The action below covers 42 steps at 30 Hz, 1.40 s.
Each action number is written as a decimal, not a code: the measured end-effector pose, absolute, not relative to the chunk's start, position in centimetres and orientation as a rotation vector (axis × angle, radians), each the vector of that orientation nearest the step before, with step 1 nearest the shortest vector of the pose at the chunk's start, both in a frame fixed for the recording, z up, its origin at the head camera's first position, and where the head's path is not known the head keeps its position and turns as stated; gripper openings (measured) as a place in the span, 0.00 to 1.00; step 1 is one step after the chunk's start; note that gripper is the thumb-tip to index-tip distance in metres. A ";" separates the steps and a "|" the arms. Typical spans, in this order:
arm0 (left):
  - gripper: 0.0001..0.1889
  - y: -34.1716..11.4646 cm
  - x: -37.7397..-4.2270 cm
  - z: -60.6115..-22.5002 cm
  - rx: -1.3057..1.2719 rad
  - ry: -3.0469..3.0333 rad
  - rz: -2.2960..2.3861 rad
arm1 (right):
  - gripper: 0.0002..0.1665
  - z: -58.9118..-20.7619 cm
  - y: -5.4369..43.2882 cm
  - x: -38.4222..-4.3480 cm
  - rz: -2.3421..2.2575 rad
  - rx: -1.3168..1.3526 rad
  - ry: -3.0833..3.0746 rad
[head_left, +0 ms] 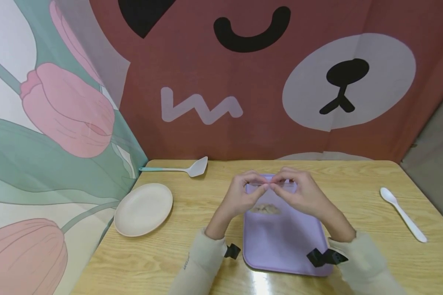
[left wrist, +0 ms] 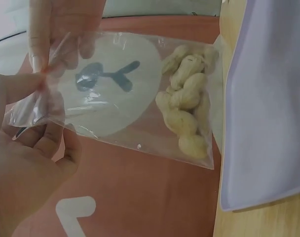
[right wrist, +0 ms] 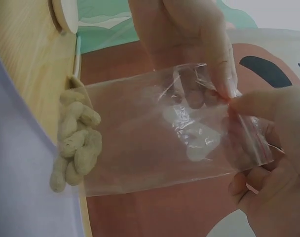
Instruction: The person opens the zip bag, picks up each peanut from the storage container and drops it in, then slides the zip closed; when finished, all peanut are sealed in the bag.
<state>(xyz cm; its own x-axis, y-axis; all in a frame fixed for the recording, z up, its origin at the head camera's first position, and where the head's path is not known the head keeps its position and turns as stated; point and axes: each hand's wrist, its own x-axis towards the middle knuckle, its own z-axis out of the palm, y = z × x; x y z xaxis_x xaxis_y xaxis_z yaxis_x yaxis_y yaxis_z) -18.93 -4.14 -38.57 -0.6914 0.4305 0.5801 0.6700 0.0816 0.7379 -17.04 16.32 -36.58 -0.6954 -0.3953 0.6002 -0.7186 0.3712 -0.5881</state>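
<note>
A clear zip-lock bag (left wrist: 135,98) hangs from both hands above the purple tray (head_left: 280,246). Peanuts in their shells (right wrist: 78,140) are gathered at its bottom. My left hand (head_left: 244,192) pinches the bag's top edge between thumb and fingers. Close beside it, my right hand (head_left: 300,190) pinches the same edge, the two thumbs nearly touching at the middle. A red line runs along the seal near the top in the right wrist view. Whether the seal is fastened cannot be told.
At the left stands a pale round plate (head_left: 144,209). Behind it lies a spatula (head_left: 196,167) with a teal handle end. A white spoon (head_left: 402,214) rests at the right of the wooden table (head_left: 206,254). A printed cloth (head_left: 206,73) hangs behind the table.
</note>
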 end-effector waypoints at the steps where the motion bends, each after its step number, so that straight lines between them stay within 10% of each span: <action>1: 0.04 -4.1 -18.9 -38.6 -1.113 -2.140 -1.653 | 0.04 -36.6 16.3 -17.1 1.243 0.984 -2.280; 42: 0.04 -5.2 -18.1 -37.6 -0.962 -2.135 -1.680 | 0.09 -34.9 17.0 -17.1 1.085 1.087 -2.302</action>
